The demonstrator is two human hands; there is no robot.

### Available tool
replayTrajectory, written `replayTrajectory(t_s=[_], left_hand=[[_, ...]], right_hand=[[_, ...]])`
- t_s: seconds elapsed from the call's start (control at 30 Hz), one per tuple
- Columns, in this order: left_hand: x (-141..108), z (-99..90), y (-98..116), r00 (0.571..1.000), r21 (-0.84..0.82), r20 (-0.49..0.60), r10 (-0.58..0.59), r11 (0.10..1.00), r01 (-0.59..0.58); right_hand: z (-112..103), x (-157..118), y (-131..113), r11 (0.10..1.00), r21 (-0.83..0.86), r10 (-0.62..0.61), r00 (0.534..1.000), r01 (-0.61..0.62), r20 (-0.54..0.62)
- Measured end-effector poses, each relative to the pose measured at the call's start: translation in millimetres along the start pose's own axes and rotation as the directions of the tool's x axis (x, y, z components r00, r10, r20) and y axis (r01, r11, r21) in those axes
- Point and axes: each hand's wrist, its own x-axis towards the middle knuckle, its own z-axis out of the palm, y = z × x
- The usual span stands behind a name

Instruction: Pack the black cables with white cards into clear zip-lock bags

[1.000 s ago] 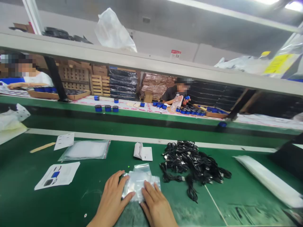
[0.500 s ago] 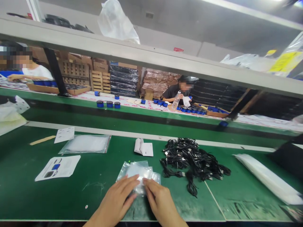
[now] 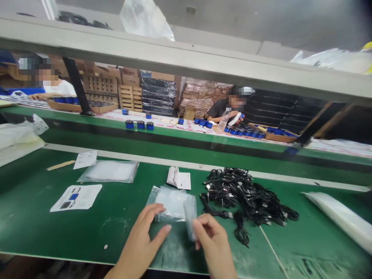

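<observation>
Between my hands lies a small stack of clear plastic bags [image 3: 171, 202] on the green bench. With thumb and fingers pinched, my right hand [image 3: 213, 242] holds one clear plastic bag [image 3: 190, 217] by its edge, lifted and tilted at the stack's right side. My left hand [image 3: 145, 236] is open, thumb apart, its fingertips at the stack's left lower corner. Just beyond the stack sits a folded bundle of white leaflets [image 3: 183, 180]. To the right is a tangled heap of black USB cables [image 3: 250, 193].
On the left lie printed sheets [image 3: 77, 198], a larger bag of white contents [image 3: 109, 171] and a tan strip [image 3: 61, 165]. A long white plastic sleeve [image 3: 343, 217] lies at right. Two people work across the bench behind blue cylindrical items [image 3: 141, 124]. A shelf beam [image 3: 186, 52] crosses overhead.
My right hand has moved right and pinched a bag up off the stack. My left hand has drawn slightly away from the stack, thumb spread. The view has shifted slightly.
</observation>
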Motion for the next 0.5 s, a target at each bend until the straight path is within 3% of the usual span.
replayTrajectory(t_s=[0.07, 0.13, 0.2, 0.33, 0.4, 0.47, 0.5], left_hand=[[-11, -8.9, 6, 1.0, -0.018, -0.01, 0.025, 1.0, -0.025], [-16, -17.2, 11, 0.995, -0.074, 0.051, 0.089, 0.994, -0.085], [-15, -24.5, 15, 0.982, -0.143, 0.178, 0.065, 0.989, -0.039], [-6, -33.4, 21, 0.894, -0.155, 0.414, -0.17, 0.955, 0.254], [-2, -34.1, 20, 0.855, -0.156, 0.487, -0.179, 0.945, 0.286], [2, -33.1, 15, 0.857, -0.19, 0.491, -0.157, 0.941, 0.281], [2, -32.2, 11, 0.891, -0.204, 0.425, -0.162, 0.941, 0.268]], right_hand=[[8, -8, -4, 0.981, 0.147, 0.101, 0.979, -0.128, 0.178], [12, -13, -9, 0.913, 0.278, 0.174, 0.903, -0.297, 0.392], [10, -15, -13, 0.846, 0.335, 0.197, 0.826, -0.415, 0.528], [1, -11, -15, 0.829, 0.267, 0.223, 0.729, -0.491, 0.648], [0, -8, -13, 0.871, 0.184, 0.223, 0.701, -0.455, 0.677], [2, -3, -11, 0.913, 0.101, 0.233, 0.71, -0.394, 0.665], [4, -1, -10, 0.926, 0.068, 0.247, 0.732, -0.371, 0.635]])
